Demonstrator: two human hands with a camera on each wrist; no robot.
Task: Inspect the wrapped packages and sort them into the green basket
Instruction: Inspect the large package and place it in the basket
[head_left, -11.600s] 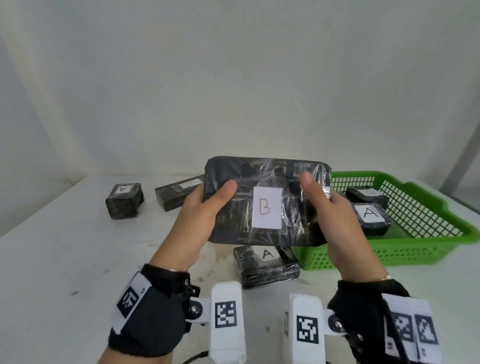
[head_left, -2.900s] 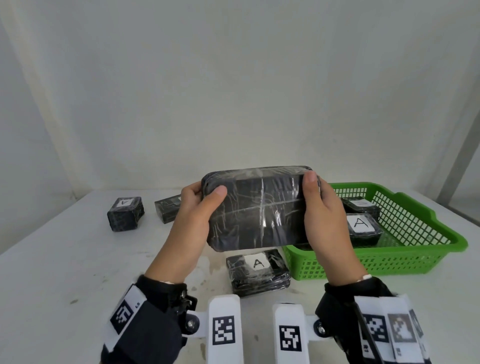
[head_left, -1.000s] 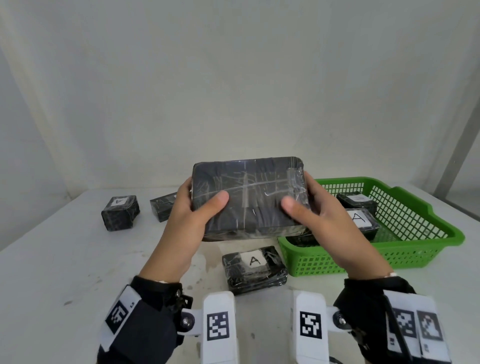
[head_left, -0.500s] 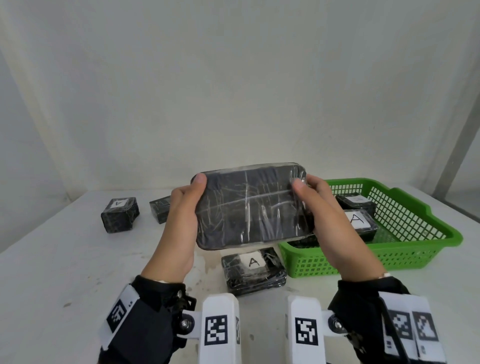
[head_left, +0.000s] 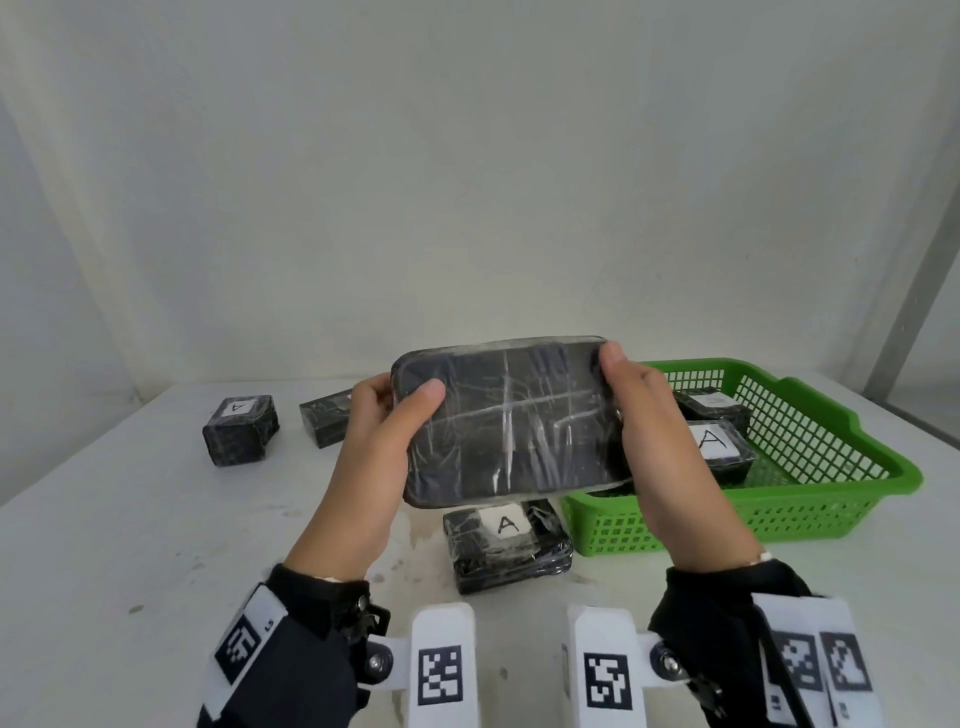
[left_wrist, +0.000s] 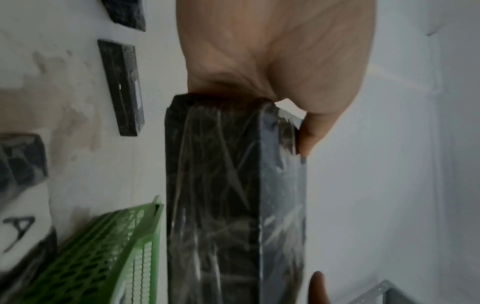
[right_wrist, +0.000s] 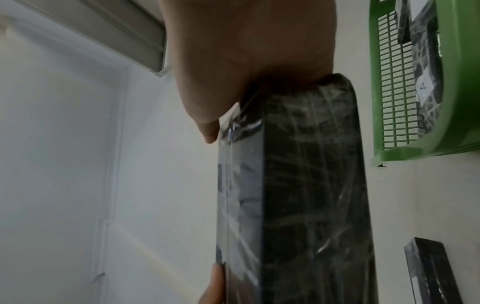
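While raised | package (head_left: 506, 421) between grips | left hand (head_left: 374, 452), right hand (head_left: 657, 452) grasping its ends

White labels reading "A" sit on table packages (head_left: 506, 540) (head_left: 240, 431) and a basket package (head_left: 719, 449).

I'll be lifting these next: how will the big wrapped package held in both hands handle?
The package probably stays stiff: gripped only at its ends by the left hand and right hand, it shows no sag. Its glossy wrap may be slippery. Flat-sided, so unlikely to roll.
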